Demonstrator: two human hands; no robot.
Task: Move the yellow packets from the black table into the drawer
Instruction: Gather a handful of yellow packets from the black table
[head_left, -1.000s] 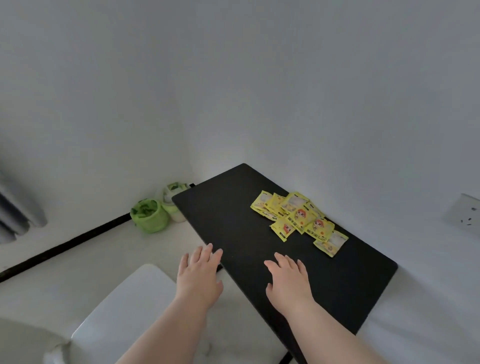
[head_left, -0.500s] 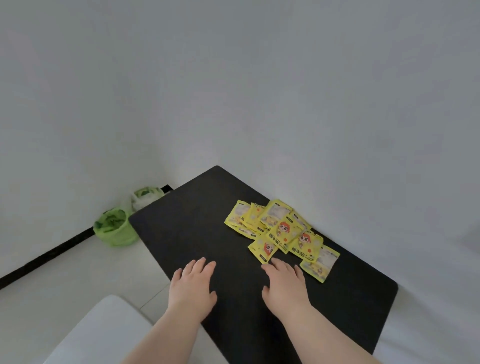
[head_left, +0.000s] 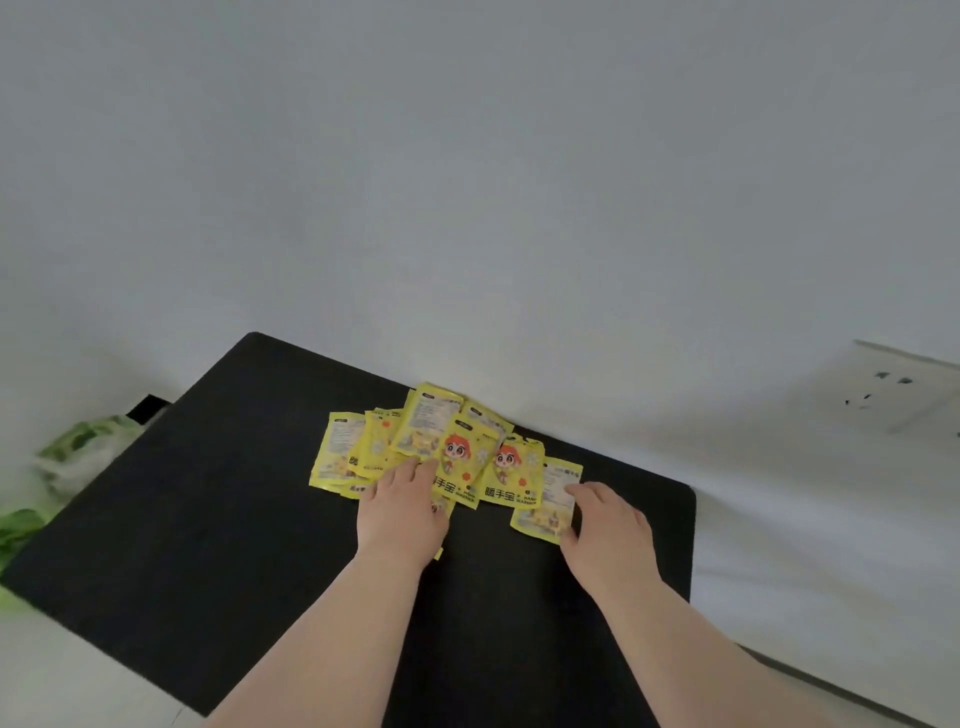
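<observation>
While both hands are down on the black table (head_left: 208, 545), the yellow packets (head_left: 431, 441) are all still sitting on it in one messy, overlapping fan along the far edge, right up against the white wall (head_left: 467, 208), roughly midway between the far-left corner and the right corner. A couple of them are face up with a little red-haired cartoon character and some printed text, and the others show their label side. The left hand (head_left: 402, 512) is lying palm down on the near side of the pile, fingers pretty much straight and spread, resting flat on top of a few packets and not curled round anything. The right hand (head_left: 605, 525) is at the right end of the fan, with its fingertips on the end packet (head_left: 545, 512) and the thumb down by that packet's near edge. It might be a pinch, but honestly I can't tell from this angle whether it actually has hold of it or is just touching. Off the table's left edge there are some green bags (head_left: 67, 452), pretty blurry, and a wall socket (head_left: 904, 389) sits on the wall past the right corner.
</observation>
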